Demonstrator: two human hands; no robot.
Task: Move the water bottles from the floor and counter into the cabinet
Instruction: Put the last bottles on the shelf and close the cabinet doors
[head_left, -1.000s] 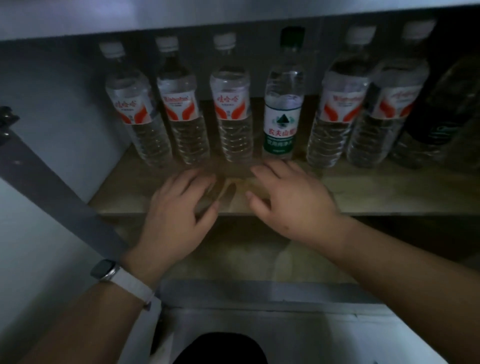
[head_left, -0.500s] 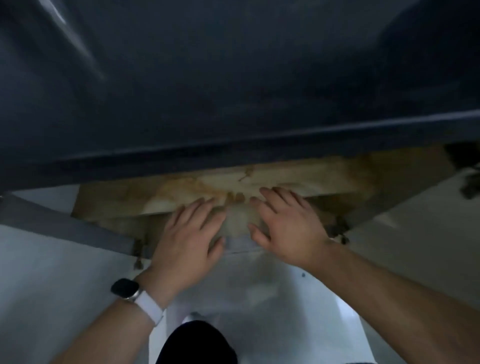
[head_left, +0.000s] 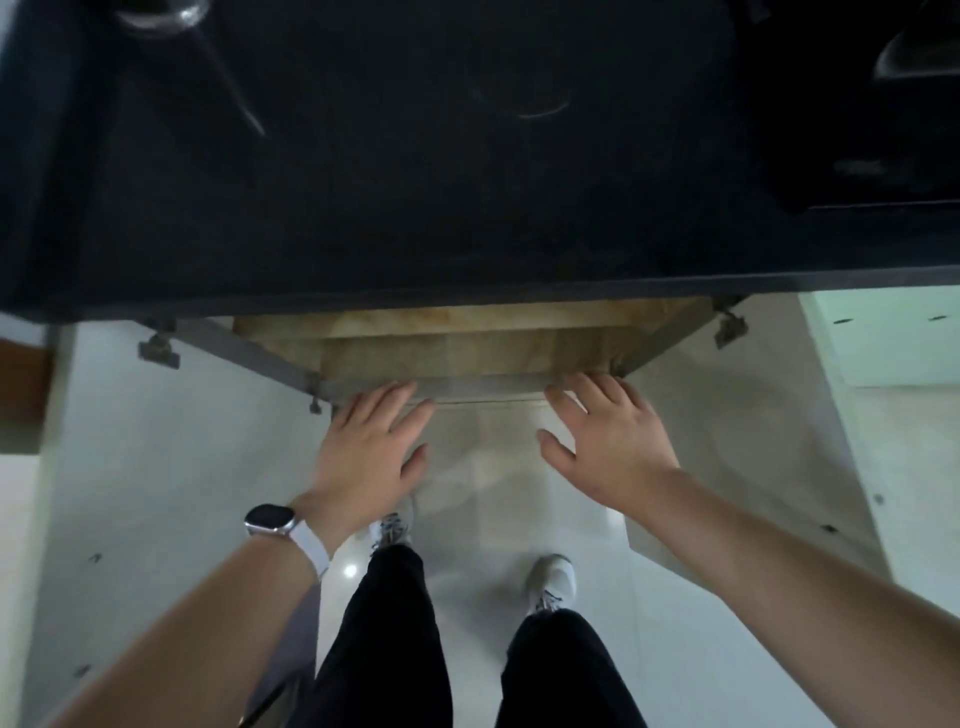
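Both hands (head_left: 371, 447) (head_left: 608, 447) empty below dark counter (head_left: 415, 208).

Near-black, faintly speckled surface (head_left: 415, 208) above the fingers (head_left: 387, 402), with pale curved glints of reflection. Warm honey-brown cabinet (head_left: 467, 343) interior just beyond the fingertips, blotched with lighter tan patches; grey frame edge (head_left: 483, 387) at the fingertips. White cabinet doors (head_left: 156, 441) swung out to either side of both hands, dotted with small dark marks; grey metal hinges (head_left: 158, 348). Glossy white floor (head_left: 478, 519) below the fingers, tinged beige near the cabinet. Black watch face (head_left: 267, 519) on a white strap, left wrist. Black trousers (head_left: 384, 649), white shoes (head_left: 553, 577) with grey laces. Pale mint-green panel (head_left: 893, 338) far right of the right hand (head_left: 608, 447).
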